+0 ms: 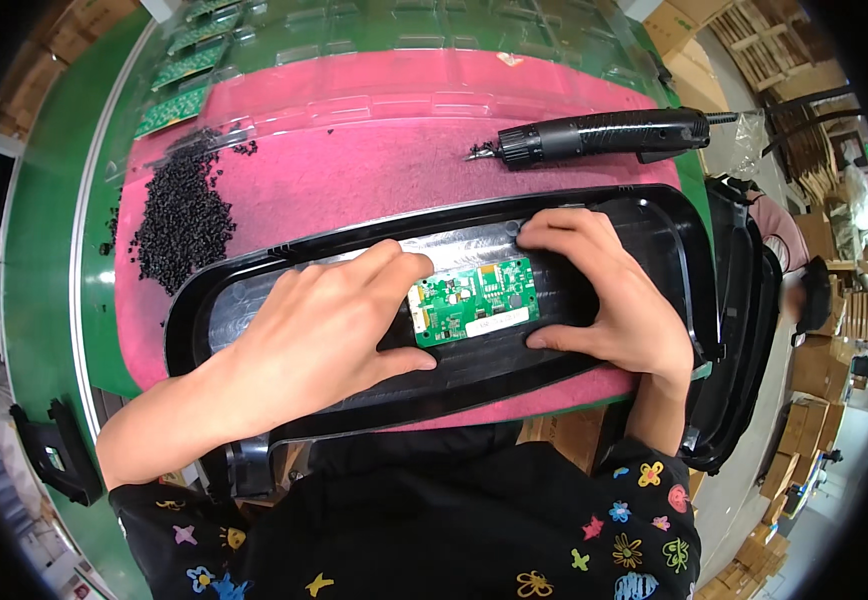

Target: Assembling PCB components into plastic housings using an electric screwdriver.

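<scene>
A green circuit board [475, 300] with a white connector at its left end and a white label strip lies in a long black plastic housing [434, 385]. My left hand [329, 315] is at the board's left end, its index fingertip by the upper corner and its thumb just below the lower edge. On the other side my right hand [619, 300] arches with fingers and thumb spread apart, near the board's right end. Both hands look open around the board. Whether any fingertip touches it, I cannot tell.
A black electric screwdriver [604, 138] lies beyond the housing, its bit pointing left. A heap of small black screws [184, 215] sits on the pink mat [354, 170]. Clear plastic trays and several green boards [172, 112] are at the back. More black housings [739, 340] stand at right.
</scene>
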### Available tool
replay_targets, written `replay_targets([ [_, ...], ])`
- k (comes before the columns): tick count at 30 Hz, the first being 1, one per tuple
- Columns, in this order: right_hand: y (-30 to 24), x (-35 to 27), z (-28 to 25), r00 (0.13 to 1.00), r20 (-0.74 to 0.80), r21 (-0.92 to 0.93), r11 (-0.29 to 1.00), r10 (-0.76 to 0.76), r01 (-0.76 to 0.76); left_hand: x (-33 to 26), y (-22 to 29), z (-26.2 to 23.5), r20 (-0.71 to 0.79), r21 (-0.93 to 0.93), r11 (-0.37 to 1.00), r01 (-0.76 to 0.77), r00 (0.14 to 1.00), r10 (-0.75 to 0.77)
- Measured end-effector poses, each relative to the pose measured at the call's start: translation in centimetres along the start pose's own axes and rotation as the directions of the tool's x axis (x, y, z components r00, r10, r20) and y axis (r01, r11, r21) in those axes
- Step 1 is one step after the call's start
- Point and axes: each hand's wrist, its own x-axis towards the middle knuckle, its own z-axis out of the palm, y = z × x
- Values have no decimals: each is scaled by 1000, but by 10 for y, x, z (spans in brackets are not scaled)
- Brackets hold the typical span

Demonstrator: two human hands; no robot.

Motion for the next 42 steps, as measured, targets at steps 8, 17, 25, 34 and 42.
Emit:
replay_targets([
  [8, -8, -6, -49, 844, -531, -598, 674, 73, -434, -10, -7, -10, 0, 8, 1000, -5, 1000, 5],
  [17, 21, 67, -49, 596, -794, 272, 947, 120, 171, -9, -10, -9, -16, -14, 1000, -4, 1000, 4],
  [25, -13, 100, -8, 769, -605, 739, 508, 209, 443, -11, -15, -9, -175, -60, 991, -123, 978, 110],
  [34, -80, 62, 17, 851, -486, 867, 236, 200, 440, -12, -13, -12, -533, 286, 917, -279, 749, 394],
  [42, -69, 54, 24, 846, -532, 838, 115, -47, 533, -10, -14, -5, -515, 248, 887, -389, 723, 461],
])
